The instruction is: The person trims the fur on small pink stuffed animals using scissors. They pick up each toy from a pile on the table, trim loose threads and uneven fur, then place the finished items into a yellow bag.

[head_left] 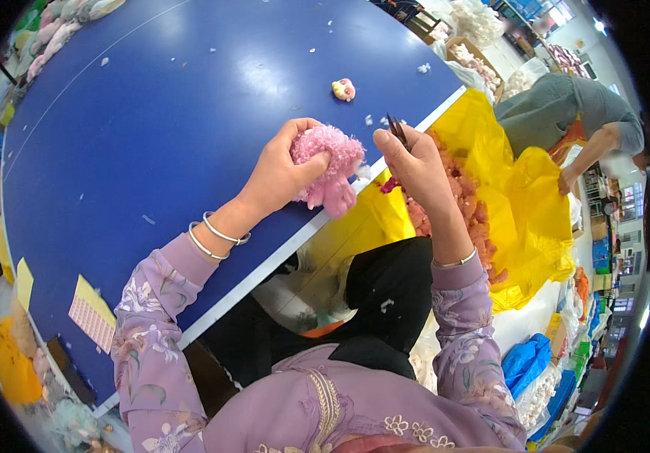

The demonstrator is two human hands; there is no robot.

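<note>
My left hand point(283, 170) is closed around a fluffy pink plush piece point(328, 155), held just above the table's edge. Smooth pink lobes hang from its lower side, and a tuft of white stuffing point(363, 173) shows at its right. In my right hand point(419, 162), beside the plush, is a dark, two-pointed tool point(396, 128) like thread snips, tips upward; my fingers hide most of it. A magenta bit point(390, 184) shows below that hand. Beyond both hands, a small pink and yellow doll-face piece point(344, 90) lies on the blue table point(166, 128).
White fluff scraps dot the table. At its left lies a pink-printed sheet point(91, 317). To my right, a yellow sack point(529, 219) holds many pink plush pieces point(457, 196); another person's hand point(568, 180) touches the sack. A blue bag point(527, 362) lies at lower right.
</note>
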